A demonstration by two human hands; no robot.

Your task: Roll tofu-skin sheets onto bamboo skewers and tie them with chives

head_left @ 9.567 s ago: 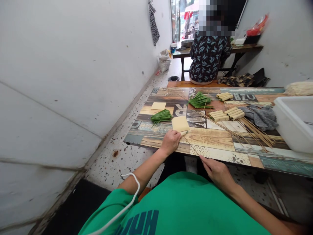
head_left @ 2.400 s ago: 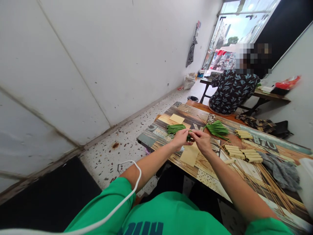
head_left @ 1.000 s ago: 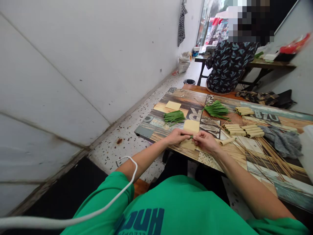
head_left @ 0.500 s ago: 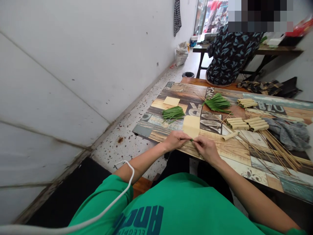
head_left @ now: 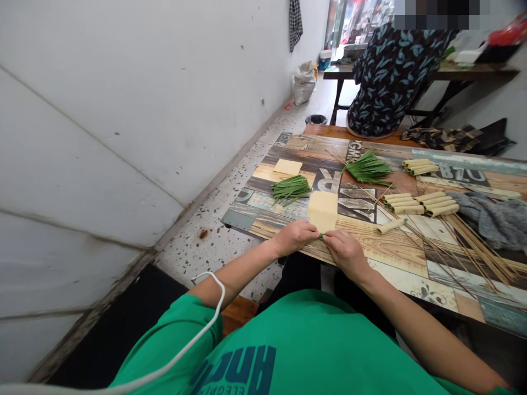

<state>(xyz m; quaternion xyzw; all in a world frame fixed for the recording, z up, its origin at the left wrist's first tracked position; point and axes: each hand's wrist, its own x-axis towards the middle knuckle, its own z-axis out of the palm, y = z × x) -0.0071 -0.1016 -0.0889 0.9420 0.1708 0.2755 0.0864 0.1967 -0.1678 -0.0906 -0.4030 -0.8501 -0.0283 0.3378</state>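
Note:
My left hand (head_left: pixel 297 235) and my right hand (head_left: pixel 345 248) are closed in pinches at the table's near edge. Between the fingertips shows a bit of green chives (head_left: pixel 321 236), gripped from both sides; most of it is hidden by the fingers. Just beyond them lies a pale yellow tofu-skin sheet (head_left: pixel 323 206), flat with a crease across it, its near edge at my fingers. A cut bunch of chives (head_left: pixel 291 188) rests to the sheet's left, and a larger bunch (head_left: pixel 368 167) fans out behind it to the right. One finished roll (head_left: pixel 391 225) lies right of my right hand.
Stacked rolls (head_left: pixel 403 203) and thin wooden skewers (head_left: pixel 480 247) lie on the right, beside a grey cloth (head_left: pixel 489 211). Another tofu-skin sheet (head_left: pixel 288 166) is at the back left. Beyond the table (head_left: pixel 382 255), a person in a patterned top (head_left: pixel 399 82) sits facing away.
My hands stay pinched in nearly the same spot, with slightly more green showing between them. The view has shifted a little, and the person in the background appears slightly higher.

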